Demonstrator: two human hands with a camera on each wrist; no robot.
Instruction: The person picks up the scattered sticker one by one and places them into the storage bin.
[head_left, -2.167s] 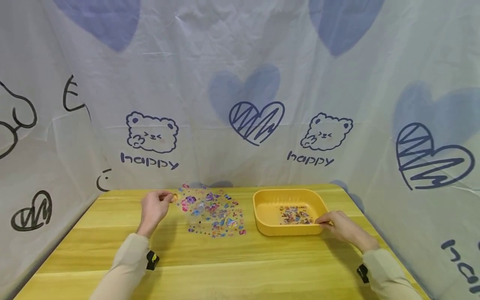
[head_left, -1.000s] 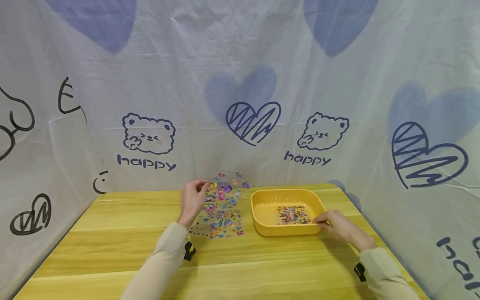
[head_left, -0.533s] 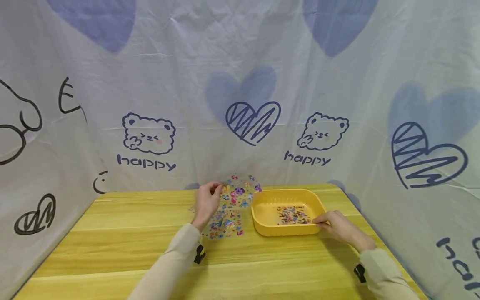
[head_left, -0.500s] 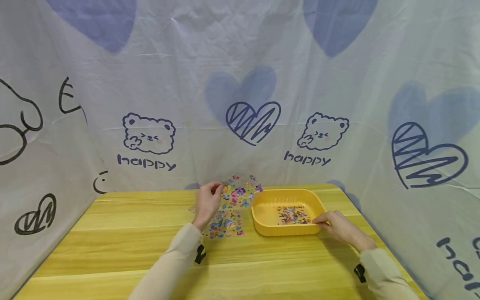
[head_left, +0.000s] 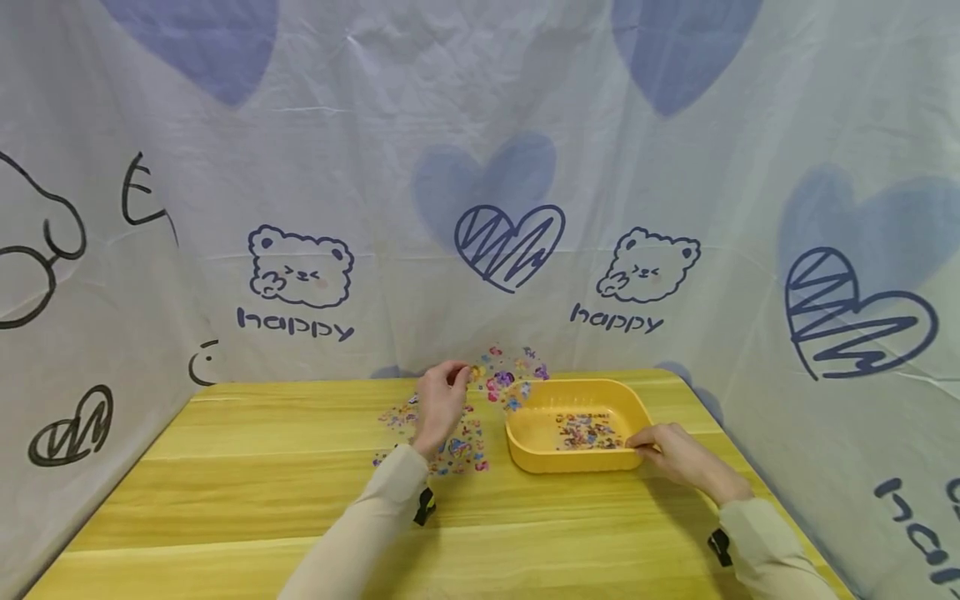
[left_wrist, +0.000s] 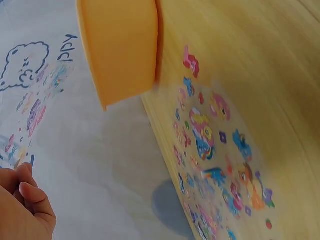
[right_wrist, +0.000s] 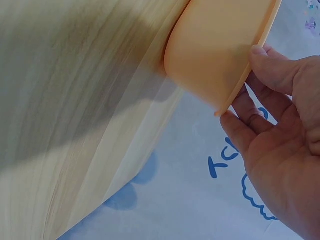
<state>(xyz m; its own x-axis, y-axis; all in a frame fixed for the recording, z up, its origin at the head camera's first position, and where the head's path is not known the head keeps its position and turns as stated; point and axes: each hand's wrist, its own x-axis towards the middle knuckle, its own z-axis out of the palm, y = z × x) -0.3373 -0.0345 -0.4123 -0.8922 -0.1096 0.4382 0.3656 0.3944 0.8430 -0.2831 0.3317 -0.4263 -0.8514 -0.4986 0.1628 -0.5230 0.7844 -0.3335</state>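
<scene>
Pinching a clear sticker sheet [head_left: 503, 378] by its left edge, the left hand [head_left: 440, 408] holds it above the table [head_left: 285, 500], overlapping the far-left corner of a yellow tray [head_left: 573, 463] in the head view. Gripped at one edge only, the thin sheet could sag and catch on the rim. The left forearm reaches forward, fingers curled toward the thumb; the right hand [head_left: 681, 457] grips the tray's near-right rim, thumb opposite fingers.

Smooth plastic tray [head_left: 577, 462]; see-through, filmy sticker sheet [head_left: 504, 378]; wood-grained table [head_left: 525, 533].
</scene>
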